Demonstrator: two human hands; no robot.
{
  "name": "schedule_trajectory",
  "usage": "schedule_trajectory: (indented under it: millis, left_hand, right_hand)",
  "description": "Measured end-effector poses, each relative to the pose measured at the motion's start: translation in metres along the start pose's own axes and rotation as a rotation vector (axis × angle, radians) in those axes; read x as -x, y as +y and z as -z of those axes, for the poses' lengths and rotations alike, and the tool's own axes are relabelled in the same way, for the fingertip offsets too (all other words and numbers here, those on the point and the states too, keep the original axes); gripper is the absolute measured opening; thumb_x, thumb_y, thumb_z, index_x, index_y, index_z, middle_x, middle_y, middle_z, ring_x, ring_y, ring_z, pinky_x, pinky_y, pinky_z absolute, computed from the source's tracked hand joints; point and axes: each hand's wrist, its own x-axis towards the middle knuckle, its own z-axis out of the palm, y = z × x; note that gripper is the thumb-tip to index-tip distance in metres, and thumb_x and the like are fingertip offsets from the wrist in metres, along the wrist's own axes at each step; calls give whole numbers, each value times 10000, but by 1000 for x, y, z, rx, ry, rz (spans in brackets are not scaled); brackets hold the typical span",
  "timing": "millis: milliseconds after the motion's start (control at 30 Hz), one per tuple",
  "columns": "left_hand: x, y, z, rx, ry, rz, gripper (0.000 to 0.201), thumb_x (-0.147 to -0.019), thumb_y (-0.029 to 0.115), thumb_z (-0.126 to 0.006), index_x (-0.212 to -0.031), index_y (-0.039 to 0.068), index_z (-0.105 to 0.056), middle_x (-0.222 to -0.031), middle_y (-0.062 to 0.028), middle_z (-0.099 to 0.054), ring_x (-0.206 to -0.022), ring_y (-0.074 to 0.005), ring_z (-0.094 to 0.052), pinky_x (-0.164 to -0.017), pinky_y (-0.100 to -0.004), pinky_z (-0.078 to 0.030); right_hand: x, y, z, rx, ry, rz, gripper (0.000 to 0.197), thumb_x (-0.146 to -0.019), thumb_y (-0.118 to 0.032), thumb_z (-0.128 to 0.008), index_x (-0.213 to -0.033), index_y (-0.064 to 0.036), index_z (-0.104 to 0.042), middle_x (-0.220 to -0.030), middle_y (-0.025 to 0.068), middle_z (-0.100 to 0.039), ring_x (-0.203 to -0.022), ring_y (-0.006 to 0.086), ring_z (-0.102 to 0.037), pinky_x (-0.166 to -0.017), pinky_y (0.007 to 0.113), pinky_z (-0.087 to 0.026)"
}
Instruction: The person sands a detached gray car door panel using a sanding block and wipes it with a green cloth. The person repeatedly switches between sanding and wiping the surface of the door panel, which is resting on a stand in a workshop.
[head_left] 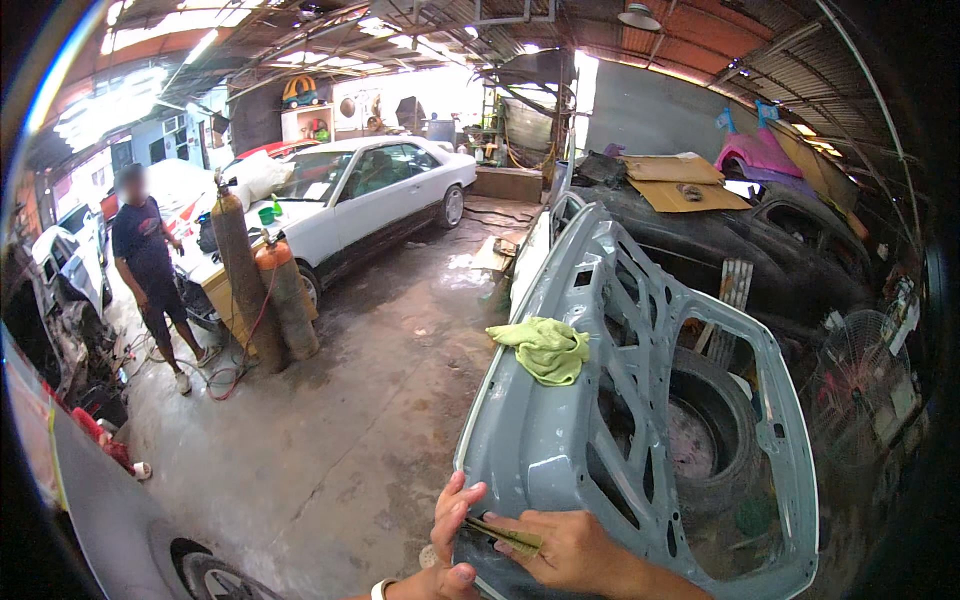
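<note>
A bare grey car panel, a door or tailgate shell with cut-outs and a window opening, stands in front of me on the right. At its near corner my right hand grips a thin folded sheet, apparently sandpaper, olive-coloured with a dark edge. Just left of it, my left hand has its fingers stretched up and apart by the panel's edge, with the sheet's tip close to its palm. Farther up the panel lies a crumpled lime-green cloth. The pressed face of the sheet is hidden.
A tyre shows through the panel's opening, and a fan stands to its right. A dark car body bears cardboard. Across the concrete floor are gas cylinders, a white car and a person. A grey car is near left.
</note>
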Motion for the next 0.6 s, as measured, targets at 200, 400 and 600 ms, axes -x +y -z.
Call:
schedule_trajectory:
  millis: [200, 400, 600]
  left_hand:
    - [4, -2, -14, -34, 179, -7, 763, -1047, 621, -309, -1507, 12, -317, -1516, -242, -431, -1542, -412, -223, -1256, -576, -134]
    - [11, -17, -6, -13, 144, -86, 738, -1038, 619, -327, -1482, 31, -367, -1518, -183, -440, -1553, -402, -201, -1259, -573, -121]
    - [0, 6, -20, 2, 156, 68, 724, -1036, 596, -308, -1472, 22, -379, -1549, -161, -409, -1576, -377, -153, -1264, -567, -117]
  right_hand:
    - [56, -5, -32, -58, 219, -204, 322, -982, -142, -669, -1267, 6, -678, -1113, 252, -721, -910, 393, -729, -765, 434, -575]
    - [57, -8, -50, 13, 284, -187, 402, -965, -170, -665, -1331, -5, -642, -1050, 213, -727, -824, 369, -723, -696, 437, -575]
    - [57, -5, -50, 80, 276, -227, 457, -1027, -291, -601, -1416, -52, -597, -965, 218, -733, -752, 391, -723, -649, 464, -581]
